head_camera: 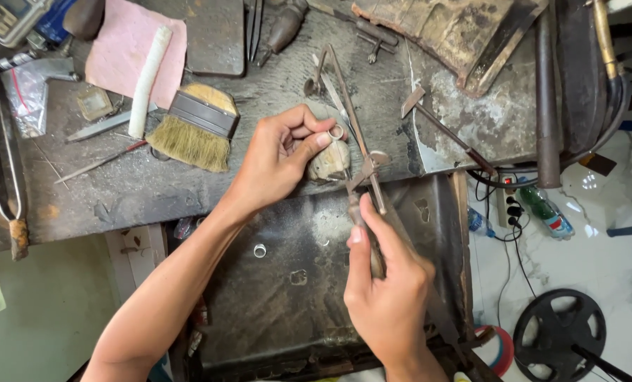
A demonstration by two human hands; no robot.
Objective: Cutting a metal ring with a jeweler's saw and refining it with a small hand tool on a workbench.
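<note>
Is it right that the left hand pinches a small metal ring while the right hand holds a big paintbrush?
Not quite. In the head view the left hand does pinch the small metal ring, but the right hand holds a jeweller's saw frame, not a paintbrush. The big brush lies untouched on the bench.

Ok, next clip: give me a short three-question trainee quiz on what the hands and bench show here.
1. True or false: the left hand pinches a small metal ring at its fingertips.
2. What does the right hand grip? A) the brush B) the handle of a jeweller's saw C) a bottle
3. Fill in: a second ring lies loose in the dark ____ below the bench edge.

Key: 1 true; 2 B; 3 tray. The brush lies untouched on the workbench, left of both hands.
</note>
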